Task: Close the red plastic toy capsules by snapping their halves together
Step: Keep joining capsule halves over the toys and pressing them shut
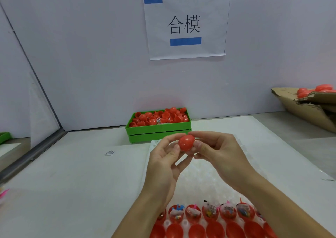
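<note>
Your left hand [164,157] and right hand [216,152] both pinch one red capsule [186,143] above the desk [72,183]; it appears closed. Filled open halves [211,213] remain in the tray row nearest you, awaiting caps.

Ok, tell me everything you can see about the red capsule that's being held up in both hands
The red capsule is a smooth, glossy plastic ball, slightly egg-shaped, with a soft highlight on top. It looks closed; no seam shows clearly. It is held in the air above the white tray, in front of the green bin. The left hand pinches it from the left, the right hand from the right, fingertips over its top and thumbs on its near sides.
</note>
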A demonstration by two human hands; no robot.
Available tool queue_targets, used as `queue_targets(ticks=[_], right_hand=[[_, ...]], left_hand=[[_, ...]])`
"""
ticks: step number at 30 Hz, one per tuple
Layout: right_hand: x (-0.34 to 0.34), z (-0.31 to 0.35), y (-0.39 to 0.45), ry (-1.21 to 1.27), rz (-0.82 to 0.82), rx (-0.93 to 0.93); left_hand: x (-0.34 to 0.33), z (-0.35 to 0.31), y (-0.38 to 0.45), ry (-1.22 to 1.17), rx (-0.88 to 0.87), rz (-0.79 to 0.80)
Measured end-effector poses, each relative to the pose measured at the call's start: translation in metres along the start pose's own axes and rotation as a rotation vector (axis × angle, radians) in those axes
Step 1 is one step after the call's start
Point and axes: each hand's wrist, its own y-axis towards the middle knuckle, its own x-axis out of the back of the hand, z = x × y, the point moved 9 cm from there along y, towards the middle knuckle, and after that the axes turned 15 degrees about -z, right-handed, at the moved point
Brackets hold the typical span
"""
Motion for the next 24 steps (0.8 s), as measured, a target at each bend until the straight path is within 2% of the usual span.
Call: queue_targets(ticks=[3,8,16,24], right_hand=[[0.002,0.001,0.0,-0.099,-0.027,0.038],[0.004,0.007,-0.001,-0.17,-0.07,0.119],[0.003,0.014,-0.003,-0.191,-0.095,0.189],[-0.003,0.015,-0.006,-0.195,-0.076,0.194]], left_hand=[[0.003,-0.002,0.001,0.053,-0.022,-0.017],[0.005,-0.004,0.003,0.306,-0.103,-0.023],[0.01,-0.006,0.004,0.25,-0.108,-0.068],[0.004,-0.029,-0.009,0.544,-0.512,-0.156]])
